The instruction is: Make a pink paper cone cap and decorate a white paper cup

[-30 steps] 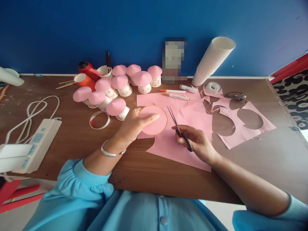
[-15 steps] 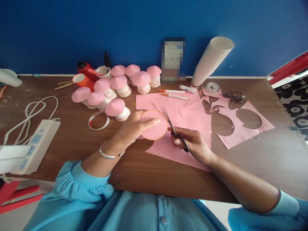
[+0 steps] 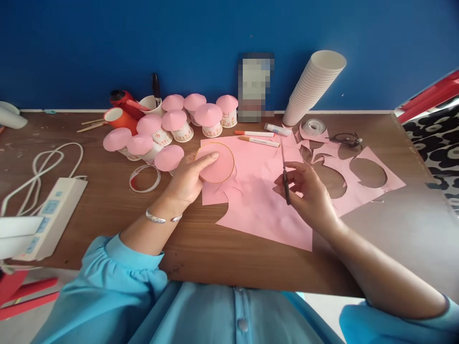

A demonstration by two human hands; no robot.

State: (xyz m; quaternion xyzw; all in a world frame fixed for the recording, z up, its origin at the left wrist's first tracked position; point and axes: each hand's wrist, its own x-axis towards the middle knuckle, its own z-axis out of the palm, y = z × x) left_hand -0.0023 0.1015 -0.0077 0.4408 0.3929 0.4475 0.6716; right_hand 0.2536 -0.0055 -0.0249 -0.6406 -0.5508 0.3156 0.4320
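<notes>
My left hand [image 3: 190, 177] grips a round pink paper disc [image 3: 221, 167] with a thin yellow-brown edge, thumb on top. In my right hand [image 3: 308, 191] is a pair of scissors [image 3: 286, 185] with dark handles, blades pointing away from me and slightly blurred. The scissors are apart from the disc. Beneath both hands lies a large pink paper sheet [image 3: 265, 215] with curved cuts in its left side. To the right, pink paper scraps [image 3: 369, 191] have round holes cut out. Several paper cups with pink cone roofs [image 3: 208, 117] and drawn flowers stand behind my left hand.
A tall stack of white cups [image 3: 311, 88] leans at the back wall. Markers [image 3: 256, 134], a glue stick [image 3: 278, 129], a tape roll [image 3: 313, 127] and glasses [image 3: 347, 139] lie near it. Left are a tape ring [image 3: 158, 178], a power strip [image 3: 59, 212] and an orange cup [image 3: 120, 120].
The scissors have moved right and away from the disc with my right hand. My left hand has carried the disc left and a little farther from me.
</notes>
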